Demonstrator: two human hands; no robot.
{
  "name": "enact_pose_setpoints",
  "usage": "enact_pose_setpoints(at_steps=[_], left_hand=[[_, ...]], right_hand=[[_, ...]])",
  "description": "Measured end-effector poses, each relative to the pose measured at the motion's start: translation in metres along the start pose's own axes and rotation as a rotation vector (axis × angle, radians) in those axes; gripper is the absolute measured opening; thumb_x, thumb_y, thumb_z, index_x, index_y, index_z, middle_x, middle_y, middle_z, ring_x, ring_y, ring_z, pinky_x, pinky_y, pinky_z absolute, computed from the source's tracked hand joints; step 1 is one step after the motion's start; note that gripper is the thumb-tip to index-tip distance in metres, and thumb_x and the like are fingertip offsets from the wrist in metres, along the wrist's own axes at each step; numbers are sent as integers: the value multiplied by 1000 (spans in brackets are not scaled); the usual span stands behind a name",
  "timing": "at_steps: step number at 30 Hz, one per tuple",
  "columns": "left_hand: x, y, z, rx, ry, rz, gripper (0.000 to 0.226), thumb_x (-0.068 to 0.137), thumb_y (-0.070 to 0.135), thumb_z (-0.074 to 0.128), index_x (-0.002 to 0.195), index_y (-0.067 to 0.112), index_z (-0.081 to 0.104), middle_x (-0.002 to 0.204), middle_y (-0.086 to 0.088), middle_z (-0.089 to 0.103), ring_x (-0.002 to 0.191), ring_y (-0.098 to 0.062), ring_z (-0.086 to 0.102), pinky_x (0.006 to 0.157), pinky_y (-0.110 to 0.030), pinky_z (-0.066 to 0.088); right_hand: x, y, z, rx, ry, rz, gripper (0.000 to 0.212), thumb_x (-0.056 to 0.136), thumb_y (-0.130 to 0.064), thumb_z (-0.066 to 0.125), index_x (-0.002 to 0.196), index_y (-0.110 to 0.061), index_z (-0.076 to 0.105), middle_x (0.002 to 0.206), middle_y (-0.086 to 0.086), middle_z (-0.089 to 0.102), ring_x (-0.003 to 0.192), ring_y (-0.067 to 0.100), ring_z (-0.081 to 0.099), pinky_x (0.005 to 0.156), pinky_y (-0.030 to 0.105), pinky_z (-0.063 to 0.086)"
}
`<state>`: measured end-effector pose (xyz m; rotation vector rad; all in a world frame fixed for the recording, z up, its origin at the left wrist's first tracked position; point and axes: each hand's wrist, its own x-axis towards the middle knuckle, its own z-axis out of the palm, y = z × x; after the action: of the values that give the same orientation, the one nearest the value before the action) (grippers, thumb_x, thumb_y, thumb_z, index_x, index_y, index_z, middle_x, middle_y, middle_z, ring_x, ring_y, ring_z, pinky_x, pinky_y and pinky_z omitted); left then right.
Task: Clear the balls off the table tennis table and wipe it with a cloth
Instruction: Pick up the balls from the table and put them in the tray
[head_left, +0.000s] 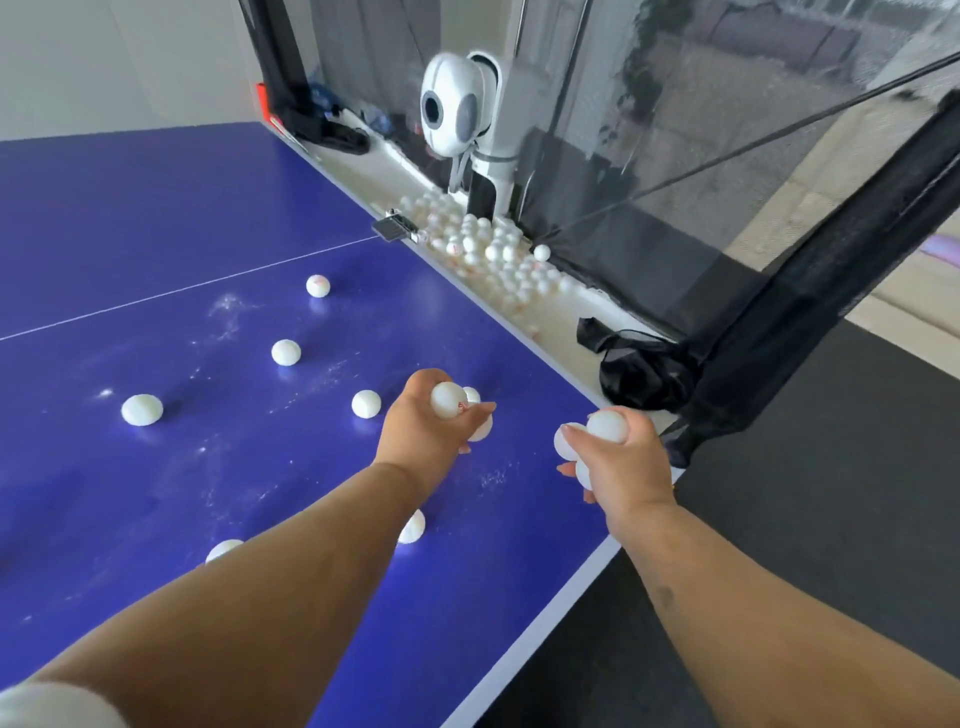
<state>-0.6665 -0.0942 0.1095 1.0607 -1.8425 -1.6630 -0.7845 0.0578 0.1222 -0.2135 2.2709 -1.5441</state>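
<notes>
Clearly both hands are loaded up so that each trip to the edge carries several balls at once. The left hand (434, 421) has its grip curled around a small cluster of white balls (449, 400), one sitting on top by the thumb and at least two more tucked under the fingers. The right hand (621, 462) is clamped on its own cluster (607, 426) just past the corner of the blue worktop (156, 208), near the white trough (524, 280) that runs along the far edge.

That trough, beyond both grips, already holds a heap of balls below the ball machine (457, 104), with black netting (779, 338) behind it to stop strays, so it looks like the drop point. Loose balls remain on the worktop to the left of the left grip: one (366, 404) just beside it, others (142, 409) farther out, and two partly hidden under the left forearm.

White scuffs mark the surface, and no cloth is in view, so wiping is probably still ahead.
</notes>
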Motion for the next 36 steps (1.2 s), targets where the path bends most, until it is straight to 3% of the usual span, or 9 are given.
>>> enact_pose_setpoints(at_steps=[10, 15, 18, 21, 25, 26, 28, 30, 36], left_hand=[[128, 9, 77, -28, 61, -112, 35, 77, 37, 78, 93, 37, 47, 94, -2, 62, 59, -17, 65, 56, -31, 57], [204, 14, 128, 1, 84, -190, 41, 78, 36, 76, 108, 29, 50, 90, 1, 62, 61, -18, 64, 68, -43, 60], [252, 16, 156, 63, 30, -215, 48, 75, 39, 78, 113, 28, 50, 91, -2, 63, 69, -20, 64, 68, -40, 60], [295, 19, 180, 147, -23, -244, 54, 75, 40, 79, 119, 30, 49, 99, 1, 58, 79, -18, 63, 66, -35, 59], [348, 19, 209, 293, -104, -218, 59, 79, 34, 77, 128, 27, 47, 93, 4, 54, 65, -16, 58, 52, -29, 53], [364, 17, 215, 363, -127, -195, 60, 78, 36, 78, 129, 27, 47, 100, 1, 55, 70, -19, 59, 53, -28, 51], [393, 11, 227, 523, -174, -135, 65, 73, 42, 79, 128, 25, 48, 116, -5, 55, 94, -25, 60, 71, -31, 51], [415, 4, 238, 660, -227, -106, 68, 70, 47, 80, 125, 22, 49, 120, -7, 56, 108, -29, 55, 88, -36, 48], [448, -14, 255, 807, -330, -80, 70, 75, 46, 77, 131, 19, 45, 129, -7, 52, 111, -28, 53, 81, -29, 39]], right_hand=[[174, -14, 12, 16, -54, 51, 38, 81, -22, 70, 112, -24, 50, 101, 1, 66, 64, 15, 73, 44, 25, 44], [266, -7, 17, 13, -124, 124, 28, 79, -22, 73, 95, -32, 52, 102, 5, 66, 67, 21, 73, 42, 24, 43], [313, -3, 17, -14, -145, 141, 28, 80, -19, 72, 96, -27, 50, 101, 7, 66, 63, 21, 72, 36, 20, 37], [354, -1, 16, -41, -170, 187, 30, 79, -20, 73, 99, -24, 50, 96, 4, 66, 61, 19, 72, 42, 22, 39], [396, 7, 19, -104, -181, 212, 26, 72, -21, 75, 79, -24, 50, 80, 5, 64, 58, 26, 65, 49, 29, 43], [404, 10, 21, -150, -209, 181, 24, 67, -22, 72, 71, -18, 49, 70, 7, 60, 52, 27, 58, 50, 31, 43], [418, 15, 26, -254, -272, 107, 28, 57, -24, 64, 58, -7, 42, 56, 9, 45, 48, 22, 40, 50, 33, 38], [429, 20, 29, -353, -312, 64, 34, 54, -25, 60, 60, 1, 39, 54, 9, 40, 52, 20, 35, 50, 34, 34], [449, 25, 32, -401, -392, 99, 28, 72, -9, 62, 63, -6, 36, 68, 7, 34, 65, 23, 31, 58, 34, 28]])
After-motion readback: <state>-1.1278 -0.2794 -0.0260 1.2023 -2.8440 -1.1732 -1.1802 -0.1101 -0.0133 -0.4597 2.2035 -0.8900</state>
